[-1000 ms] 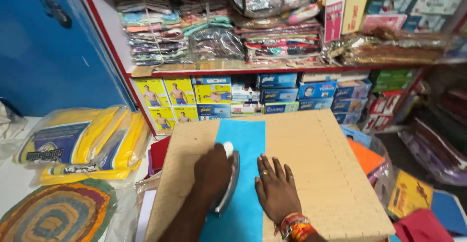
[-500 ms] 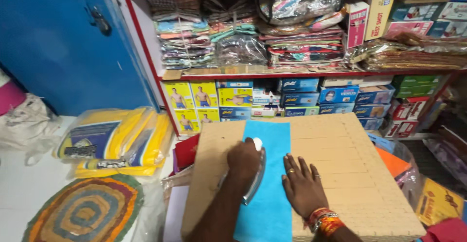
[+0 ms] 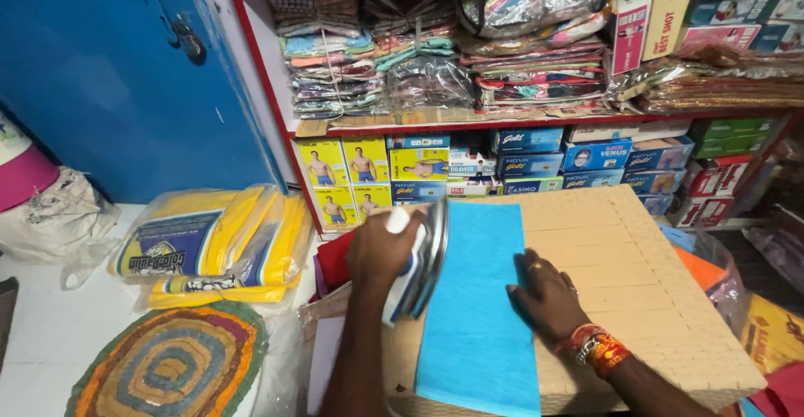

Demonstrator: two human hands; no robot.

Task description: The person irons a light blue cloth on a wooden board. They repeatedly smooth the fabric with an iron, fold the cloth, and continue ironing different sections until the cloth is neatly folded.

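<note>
Left hand (image 3: 381, 249) grips the iron (image 3: 419, 259), tipped on edge at the blue cloth's (image 3: 477, 300) left border. Right hand (image 3: 546, 298) lies flat, fingers spread, on the cloth's right edge. The cloth lies along the tan counter (image 3: 636, 275); yellow packets (image 3: 218, 245) sit left of it.

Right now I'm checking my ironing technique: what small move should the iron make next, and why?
Probably set the iron flat again on the blue cloth. The left hand holds it tipped up on edge at the cloth's left side, while the right hand presses the cloth flat on the tan board.
</note>
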